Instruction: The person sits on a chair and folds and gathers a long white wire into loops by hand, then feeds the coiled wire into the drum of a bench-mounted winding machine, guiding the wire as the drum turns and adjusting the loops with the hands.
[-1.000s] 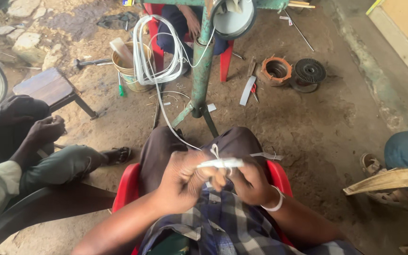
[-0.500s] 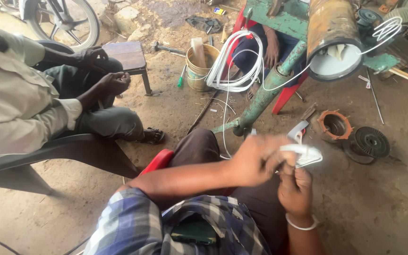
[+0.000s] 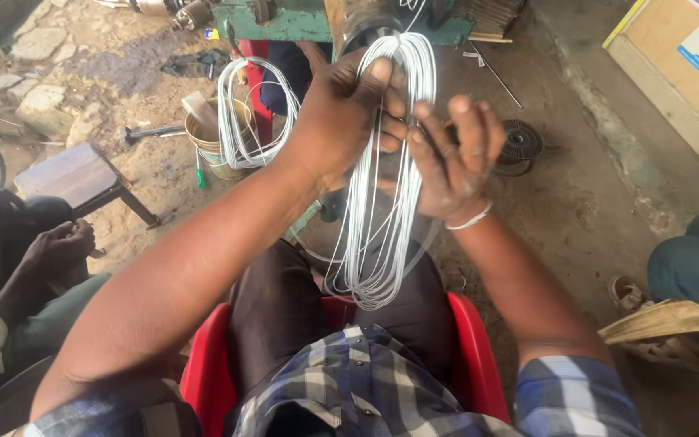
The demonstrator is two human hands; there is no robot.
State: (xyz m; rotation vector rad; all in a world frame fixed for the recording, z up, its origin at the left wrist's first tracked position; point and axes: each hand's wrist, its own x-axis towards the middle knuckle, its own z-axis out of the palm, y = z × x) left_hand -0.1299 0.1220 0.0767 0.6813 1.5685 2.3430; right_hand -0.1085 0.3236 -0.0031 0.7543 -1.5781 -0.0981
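Coil of white wire [image 3: 378,202], centre of view: an elongated hank hanging from my raised hands down to my lap, its lower loop just above the red chair [image 3: 479,356]. My left hand [image 3: 341,121], at 11 o'clock of the coil, has its fingers curled shut around the upper strands. My right hand [image 3: 451,158], at 2 o'clock, has its fingers [image 3: 463,121] spread, half open, pressed flat against the strands. A second white coil [image 3: 244,117] drapes over a bucket [image 3: 212,142] at 10 o'clock. Another person's hand [image 3: 58,247] rests at 9 o'clock.
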